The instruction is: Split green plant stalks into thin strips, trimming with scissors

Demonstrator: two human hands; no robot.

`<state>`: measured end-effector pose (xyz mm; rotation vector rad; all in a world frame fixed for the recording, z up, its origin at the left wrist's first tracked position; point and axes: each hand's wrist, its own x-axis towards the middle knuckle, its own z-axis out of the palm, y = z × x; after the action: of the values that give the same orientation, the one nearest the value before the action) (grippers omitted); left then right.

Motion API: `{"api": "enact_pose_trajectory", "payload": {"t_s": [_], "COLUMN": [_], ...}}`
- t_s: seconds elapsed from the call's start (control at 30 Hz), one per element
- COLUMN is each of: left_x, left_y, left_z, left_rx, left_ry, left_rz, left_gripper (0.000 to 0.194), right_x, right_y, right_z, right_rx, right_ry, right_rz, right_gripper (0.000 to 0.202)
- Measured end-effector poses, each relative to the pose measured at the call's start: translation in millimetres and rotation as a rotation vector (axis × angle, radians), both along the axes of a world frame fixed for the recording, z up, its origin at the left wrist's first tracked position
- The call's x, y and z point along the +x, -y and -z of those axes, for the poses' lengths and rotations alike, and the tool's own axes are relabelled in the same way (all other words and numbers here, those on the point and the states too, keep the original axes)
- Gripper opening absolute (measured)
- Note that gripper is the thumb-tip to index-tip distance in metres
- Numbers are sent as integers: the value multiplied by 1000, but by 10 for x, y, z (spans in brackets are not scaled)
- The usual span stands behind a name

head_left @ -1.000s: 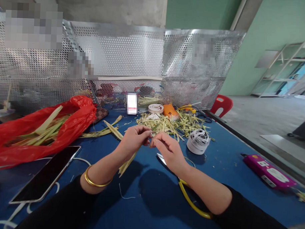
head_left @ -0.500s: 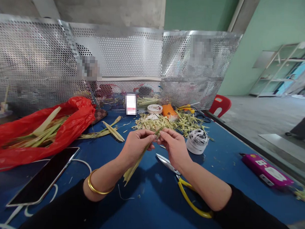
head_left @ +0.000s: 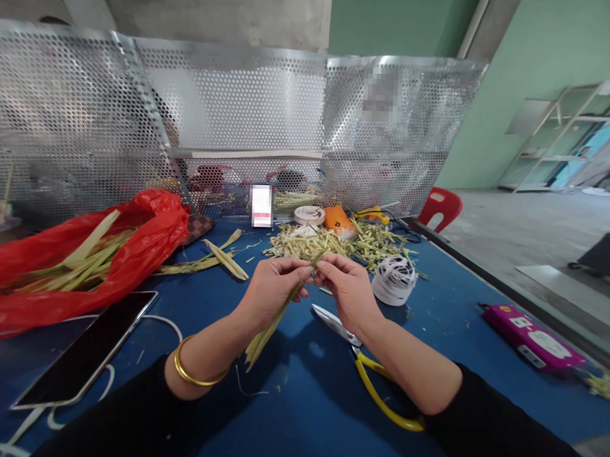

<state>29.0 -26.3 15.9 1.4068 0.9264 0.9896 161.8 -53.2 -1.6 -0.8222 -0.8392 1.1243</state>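
Observation:
My left hand (head_left: 273,286) is closed in a pinch on a long, pale green, husk-like leaf (head_left: 267,335), whose wide end hangs below the palm. The leaf's narrow tip pokes up between both hands. My right hand (head_left: 349,289) pinches near that same tip, fingertips almost meeting those of the left; exactly what lies between the fingertips is partly hidden. Under my right wrist lie scissors (head_left: 389,406) with yellow handles, blades pointing away to the left. Just right of that hand stands a white roll of tape or ribbon (head_left: 395,282) with loose loops on top.
Leaf trimmings (head_left: 329,241) are heaped at the back with an orange packet (head_left: 337,219). On the left, a red plastic bag (head_left: 158,213) holds long leaves, beside a cabled tablet (head_left: 88,354). A purple box-like thing (head_left: 531,336) lies right. A perforated metal screen (head_left: 254,97) bounds the back.
Both hands keep nearly the same place and grip on the leaf. The leaf tip between them has tilted slightly and looks narrower. The view has shifted a little.

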Motion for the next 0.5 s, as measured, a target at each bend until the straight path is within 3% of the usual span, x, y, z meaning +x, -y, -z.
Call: {"api": "enact_pose_trajectory", "payload": {"t_s": [0.2,0.5], "left_x": [7,26], "left_y": [16,17], "left_z": [-11,2], "left_rx": [15,-150], "left_ry": [-26,87], "left_rz": [-12,-7], "left_gripper": [19,22], "right_x": [5,6], "right_y": [-6,-6], "right_z": [-6,-15], "right_rx": [3,-11], "right_ry": [34,1], "right_rz": [-9,-23], "right_gripper": [14,14]}}
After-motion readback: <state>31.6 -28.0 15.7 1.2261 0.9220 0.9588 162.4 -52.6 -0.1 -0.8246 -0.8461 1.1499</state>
